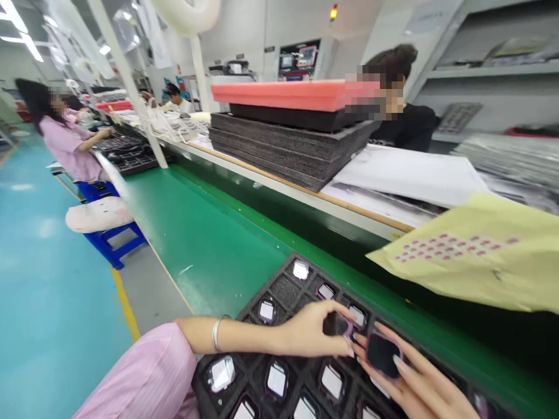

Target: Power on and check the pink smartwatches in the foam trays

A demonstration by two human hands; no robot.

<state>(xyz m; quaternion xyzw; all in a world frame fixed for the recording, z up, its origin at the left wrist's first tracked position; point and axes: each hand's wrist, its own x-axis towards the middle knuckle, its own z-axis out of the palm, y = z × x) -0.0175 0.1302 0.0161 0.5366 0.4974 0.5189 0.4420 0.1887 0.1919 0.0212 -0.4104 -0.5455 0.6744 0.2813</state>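
My left hand (308,333), a silver bangle on its wrist, reaches in from the left. Its thumb and fingers curl round a purple-rimmed smartwatch case (335,324), which is partly hidden by the hand. Close beside it, my right hand (421,381) grips a second smartwatch case with a dark square face (383,354) by its edges. Both hands are over a black foam tray (286,290) divided into square pockets. Many pockets hold similar pieces with pale, shiny faces, such as the watch piece (276,379) below my left forearm.
Under the tray lies a green bench top (209,233). Beyond it, a raised shelf carries stacked dark foam sheets (279,145) topped by a pink foam block (279,94). Yellow paper (480,256) overhangs at right. A co-worker (406,122) is behind the stack; another person (65,139) works at left.
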